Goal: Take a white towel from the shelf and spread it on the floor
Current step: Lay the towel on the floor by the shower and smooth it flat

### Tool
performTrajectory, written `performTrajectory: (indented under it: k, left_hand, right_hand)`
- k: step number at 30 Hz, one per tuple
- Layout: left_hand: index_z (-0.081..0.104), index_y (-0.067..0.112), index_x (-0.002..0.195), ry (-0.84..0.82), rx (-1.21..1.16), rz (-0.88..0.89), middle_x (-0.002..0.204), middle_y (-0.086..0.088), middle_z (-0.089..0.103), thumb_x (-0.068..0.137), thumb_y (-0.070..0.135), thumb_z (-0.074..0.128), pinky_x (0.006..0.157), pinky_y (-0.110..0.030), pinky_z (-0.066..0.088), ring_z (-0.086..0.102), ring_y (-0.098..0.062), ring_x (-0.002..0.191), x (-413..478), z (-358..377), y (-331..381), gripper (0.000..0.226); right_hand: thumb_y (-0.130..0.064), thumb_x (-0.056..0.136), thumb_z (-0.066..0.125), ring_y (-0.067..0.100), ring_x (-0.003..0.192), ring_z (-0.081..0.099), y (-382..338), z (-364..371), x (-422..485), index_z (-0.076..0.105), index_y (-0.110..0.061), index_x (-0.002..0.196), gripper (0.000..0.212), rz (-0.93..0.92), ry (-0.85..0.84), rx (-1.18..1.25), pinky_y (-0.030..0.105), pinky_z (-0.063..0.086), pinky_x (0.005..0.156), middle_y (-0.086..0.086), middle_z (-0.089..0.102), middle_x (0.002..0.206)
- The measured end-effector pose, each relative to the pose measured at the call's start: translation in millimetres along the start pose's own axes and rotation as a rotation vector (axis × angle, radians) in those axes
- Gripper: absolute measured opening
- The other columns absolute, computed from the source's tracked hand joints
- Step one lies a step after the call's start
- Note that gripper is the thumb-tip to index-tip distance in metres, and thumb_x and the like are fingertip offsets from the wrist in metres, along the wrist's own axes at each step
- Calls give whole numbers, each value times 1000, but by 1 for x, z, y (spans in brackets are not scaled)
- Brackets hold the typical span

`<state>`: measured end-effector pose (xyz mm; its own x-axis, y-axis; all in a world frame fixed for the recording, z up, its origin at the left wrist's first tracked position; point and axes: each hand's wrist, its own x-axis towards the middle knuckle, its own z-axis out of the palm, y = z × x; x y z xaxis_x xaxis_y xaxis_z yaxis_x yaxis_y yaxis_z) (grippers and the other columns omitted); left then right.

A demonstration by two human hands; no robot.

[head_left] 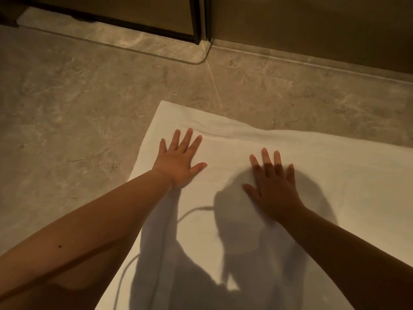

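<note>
Both palms flat, fingers splayed, gripping nothing, left hand [177, 161] near far-left edge of white towel [312, 175], right hand [273, 186] mid-towel, marble floor [78, 108] beneath.

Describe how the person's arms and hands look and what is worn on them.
Both forearms are bare as far as the frame shows: no sleeves, gloves, watch or rings visible. The left hand has a small dark mole on its forearm. The right hand lies partly in shadow, so finer detail is unclear.

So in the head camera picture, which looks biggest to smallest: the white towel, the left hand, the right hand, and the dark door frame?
1. White towel, easily the biggest.
2. Dark door frame, long but thin, and cut off by the picture's edge.
3. Left hand and right hand look alike, both flat on the towel; I can't rank them.
</note>
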<state>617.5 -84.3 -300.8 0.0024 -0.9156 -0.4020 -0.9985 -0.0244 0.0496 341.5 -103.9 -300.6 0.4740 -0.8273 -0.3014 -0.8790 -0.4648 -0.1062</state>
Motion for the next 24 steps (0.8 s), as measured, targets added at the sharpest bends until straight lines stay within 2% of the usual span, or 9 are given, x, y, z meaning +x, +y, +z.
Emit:
performTrajectory:
  k: [2, 4, 6, 8, 10, 13, 16, 21, 24]
  left_hand:
    - [-22, 36, 144, -18, 12, -4, 153, 6, -31, 82, 75, 7, 112, -57, -6, -29, -24, 140, 3, -2, -2, 79]
    - [-23, 36, 144, -45, 32, -21, 152, 7, -32, 81, 76, 8, 111, -60, -5, -29, -24, 139, 6, -5, -4, 81]
    - [-19, 32, 146, -42, 50, -44, 154, 5, -28, 83, 75, 11, 110, -61, -4, -26, -24, 141, 8, -8, -3, 82]
    - [-9, 26, 149, 37, 45, -42, 157, -1, -19, 85, 72, 14, 111, -60, -4, -21, -25, 143, 8, -10, 3, 82]
    - [-5, 22, 150, 119, 11, 9, 158, -4, -17, 88, 69, 16, 112, -57, -6, -21, -24, 143, 8, -11, 12, 81]
    - [-16, 25, 148, 83, 0, 97, 155, -2, -26, 86, 71, 12, 113, -56, -8, -27, -24, 140, 12, -10, 30, 82]
    - [-21, 28, 145, 27, 14, 85, 153, 0, -31, 81, 76, 7, 112, -58, -10, -30, -26, 139, 17, -5, 39, 85]
    - [-24, 28, 144, 24, 60, 81, 152, -1, -33, 74, 80, 6, 110, -61, -9, -31, -27, 139, 20, 0, 36, 92]
    - [-26, 28, 143, 17, 68, 75, 152, -1, -34, 76, 80, 9, 110, -62, -8, -31, -27, 138, 21, -2, 37, 92]
  right_hand:
    - [-69, 85, 6, 34, 145, -13, 1, 4, 1, -10, -29, 149, 78, 8, -21, -23, 60, 0, 112, 6, -12, 160]
    - [-71, 84, 5, 34, 145, -13, 0, 5, 2, -11, -29, 149, 79, -5, -27, -29, 60, -2, 112, 6, -12, 159]
    - [-70, 86, 17, 37, 145, 1, -2, -1, 5, 6, -25, 151, 80, -9, 13, 16, 58, 4, 113, 11, 4, 159]
    - [-61, 88, 36, 41, 136, 31, -2, -10, 13, 37, -12, 143, 73, -35, 168, 113, 54, 23, 111, 21, 33, 148]
    - [-51, 89, 47, 43, 132, 38, 3, -18, 27, 46, -7, 138, 66, -41, 322, 129, 52, 31, 109, 26, 39, 144]
    - [-56, 90, 40, 41, 143, 15, 13, -24, 45, 21, -16, 150, 75, 47, 150, 47, 58, 21, 111, 20, 14, 157]
    - [-67, 88, 30, 37, 145, -5, 19, -14, 49, 0, -26, 151, 81, 71, 3, -13, 60, 8, 113, 13, -7, 160]
    - [-80, 79, 28, 33, 145, -15, 28, -17, 53, -9, -36, 148, 90, 48, -71, -18, 64, -1, 110, 6, -18, 159]
    - [-81, 78, 30, 33, 144, -18, 31, -21, 56, -12, -37, 148, 92, 44, -110, -9, 65, -2, 110, 5, -20, 158]
